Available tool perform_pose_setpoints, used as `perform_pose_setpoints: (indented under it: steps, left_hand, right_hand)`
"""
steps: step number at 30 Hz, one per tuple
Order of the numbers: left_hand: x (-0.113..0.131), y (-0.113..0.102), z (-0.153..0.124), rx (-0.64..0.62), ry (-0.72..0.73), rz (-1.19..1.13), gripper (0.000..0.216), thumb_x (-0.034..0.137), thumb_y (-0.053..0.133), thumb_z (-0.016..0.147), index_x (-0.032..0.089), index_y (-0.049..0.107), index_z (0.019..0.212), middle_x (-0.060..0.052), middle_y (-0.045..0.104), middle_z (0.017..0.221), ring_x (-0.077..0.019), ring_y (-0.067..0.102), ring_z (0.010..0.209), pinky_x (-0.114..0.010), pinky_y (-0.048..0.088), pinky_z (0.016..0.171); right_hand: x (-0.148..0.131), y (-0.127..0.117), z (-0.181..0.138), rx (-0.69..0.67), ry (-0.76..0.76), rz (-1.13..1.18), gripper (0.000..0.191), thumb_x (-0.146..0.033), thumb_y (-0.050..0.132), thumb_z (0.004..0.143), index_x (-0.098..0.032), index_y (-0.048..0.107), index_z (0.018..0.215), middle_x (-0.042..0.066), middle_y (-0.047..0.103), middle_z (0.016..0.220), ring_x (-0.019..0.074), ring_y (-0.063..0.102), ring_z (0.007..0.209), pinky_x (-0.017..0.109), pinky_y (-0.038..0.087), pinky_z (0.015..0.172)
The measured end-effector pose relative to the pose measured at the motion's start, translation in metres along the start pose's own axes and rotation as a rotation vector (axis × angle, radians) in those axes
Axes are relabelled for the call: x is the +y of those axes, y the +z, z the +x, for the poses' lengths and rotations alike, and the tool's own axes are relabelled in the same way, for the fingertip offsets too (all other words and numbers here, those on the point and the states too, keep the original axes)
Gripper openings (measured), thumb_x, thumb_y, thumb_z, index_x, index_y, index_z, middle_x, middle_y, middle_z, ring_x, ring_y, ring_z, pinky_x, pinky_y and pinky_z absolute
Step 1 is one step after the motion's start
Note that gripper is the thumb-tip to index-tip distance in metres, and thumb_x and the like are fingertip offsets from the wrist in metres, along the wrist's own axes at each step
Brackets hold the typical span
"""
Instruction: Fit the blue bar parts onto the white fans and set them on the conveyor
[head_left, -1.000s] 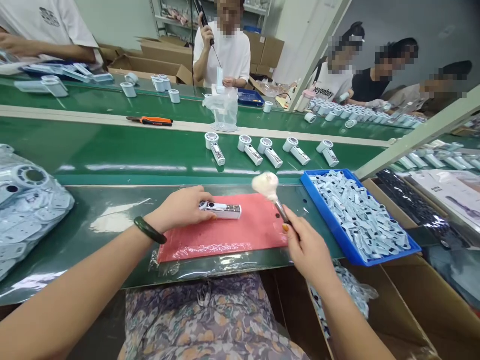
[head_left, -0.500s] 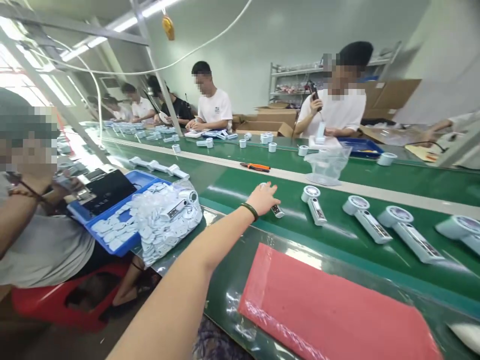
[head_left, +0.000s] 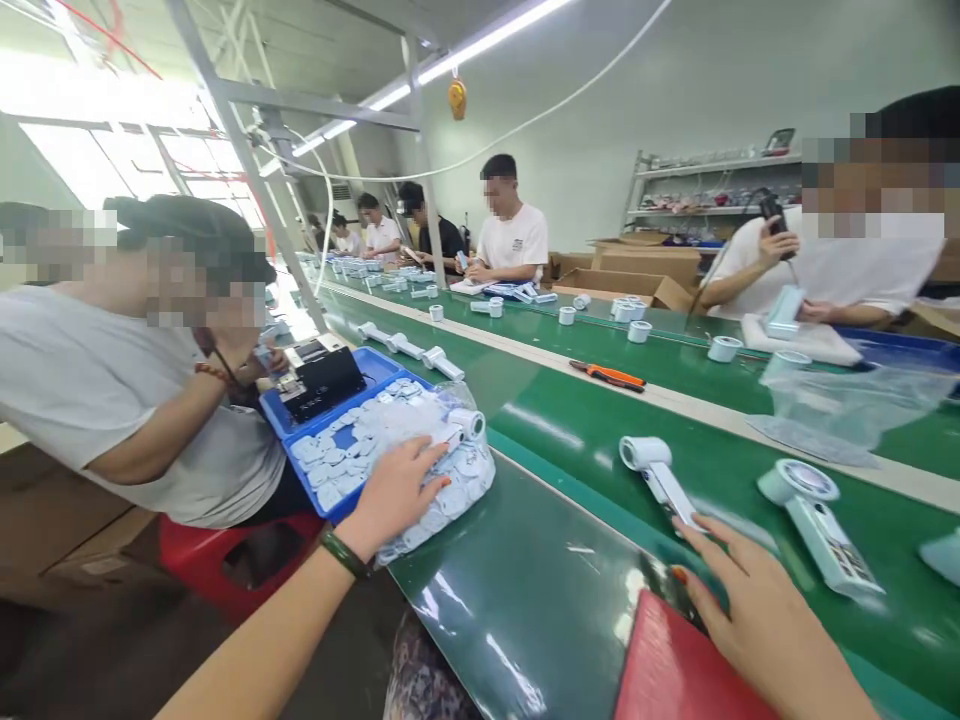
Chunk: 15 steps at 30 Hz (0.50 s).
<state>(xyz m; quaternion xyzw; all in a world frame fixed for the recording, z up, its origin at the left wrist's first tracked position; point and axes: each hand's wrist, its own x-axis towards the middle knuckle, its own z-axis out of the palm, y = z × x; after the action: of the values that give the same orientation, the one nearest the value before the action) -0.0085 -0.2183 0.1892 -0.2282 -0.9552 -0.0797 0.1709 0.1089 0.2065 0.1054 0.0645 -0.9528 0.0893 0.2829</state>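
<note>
My left hand (head_left: 397, 490) lies over a clear plastic bag (head_left: 465, 500) of flat pale-blue pieces. Its fingers are stretched out and apart, covering part of the handle of a pale-blue device (head_left: 471, 424) with a round head, much like a handheld fan. On the green belt, a similar device (head_left: 660, 480) has its handle end at the fingertips of my right hand (head_left: 757, 590). That hand is open, thumb well apart from the index finger. Farther right lies another such device (head_left: 821, 530), its handle showing inner parts.
A blue tray (head_left: 330, 512) of flat pieces stands at the left beside a seated co-worker (head_left: 187, 400). Orange-handled pliers (head_left: 607, 376) lie on the belt. A red sheet (head_left: 675, 670) covers the near edge; an empty-looking plastic bag (head_left: 847, 410) sits at right.
My left hand has left the device on the belt and moved left to the one on the bag. My right hand has come into view. The camera has turned left.
</note>
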Motion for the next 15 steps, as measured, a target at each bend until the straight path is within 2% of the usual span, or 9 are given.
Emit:
perform_pose_setpoints:
  steps: [3, 6, 9, 13, 14, 15]
  left_hand:
    - [-0.002, 0.014, -0.009, 0.035, -0.065, -0.057, 0.04, 0.035, 0.056, 0.098, 0.025, 0.062, 0.136, -0.014, 0.061, 0.138, -0.0319, 0.063, 0.121, -0.051, 0.056, 0.1]
    - [0.002, 0.025, -0.013, 0.076, -0.108, -0.083, 0.04, 0.033, 0.055, 0.098, 0.025, 0.062, 0.136, -0.013, 0.061, 0.14, -0.033, 0.06, 0.124, -0.054, 0.053, 0.104]
    - [0.005, 0.029, -0.016, 0.081, -0.125, -0.104, 0.041, 0.033, 0.052, 0.099, 0.025, 0.061, 0.138, -0.014, 0.059, 0.142, -0.0338, 0.059, 0.126, -0.055, 0.05, 0.107]
    - [0.006, 0.023, -0.011, 0.046, -0.19, -0.162, 0.038, 0.035, 0.055, 0.098, 0.028, 0.062, 0.135, -0.012, 0.059, 0.143, -0.0322, 0.059, 0.127, -0.051, 0.051, 0.106]
    - [0.007, 0.02, -0.007, 0.018, -0.218, -0.178, 0.04, 0.036, 0.057, 0.097, 0.028, 0.062, 0.135, -0.011, 0.059, 0.143, -0.032, 0.059, 0.127, -0.05, 0.051, 0.105]
    - [0.007, 0.017, -0.001, -0.012, -0.25, -0.194, 0.042, 0.038, 0.06, 0.095, 0.027, 0.061, 0.136, -0.012, 0.061, 0.14, -0.0321, 0.059, 0.126, -0.049, 0.052, 0.104]
  right_hand:
    - [0.016, 0.041, 0.03, -0.009, 0.096, -0.081, 0.059, -0.051, 0.035, 0.098, -0.012, 0.064, 0.132, 0.022, 0.059, 0.133, 0.0408, 0.061, 0.118, 0.057, 0.056, 0.091]
    - [0.04, 0.071, 0.043, -0.019, 0.155, -0.07, 0.061, -0.051, 0.035, 0.095, -0.012, 0.064, 0.133, 0.023, 0.061, 0.126, 0.0411, 0.063, 0.113, 0.056, 0.055, 0.091]
    - [0.061, 0.078, 0.05, -0.004, 0.252, 0.052, 0.056, -0.049, 0.04, 0.089, -0.017, 0.068, 0.126, 0.02, 0.067, 0.111, 0.0397, 0.067, 0.104, 0.055, 0.055, 0.09]
    - [0.08, 0.072, 0.056, -0.078, 0.58, 0.248, 0.045, -0.055, 0.045, 0.087, -0.027, 0.074, 0.106, 0.018, 0.071, 0.095, 0.0392, 0.07, 0.086, 0.053, 0.056, 0.075]
    - [0.084, 0.073, 0.056, -0.104, 0.613, 0.259, 0.04, -0.054, 0.044, 0.089, -0.03, 0.074, 0.102, 0.018, 0.072, 0.092, 0.0379, 0.07, 0.079, 0.052, 0.055, 0.07]
    - [0.088, 0.076, 0.054, -0.104, 0.583, 0.233, 0.037, -0.051, 0.044, 0.091, -0.031, 0.074, 0.099, 0.017, 0.071, 0.089, 0.0361, 0.069, 0.071, 0.051, 0.053, 0.066]
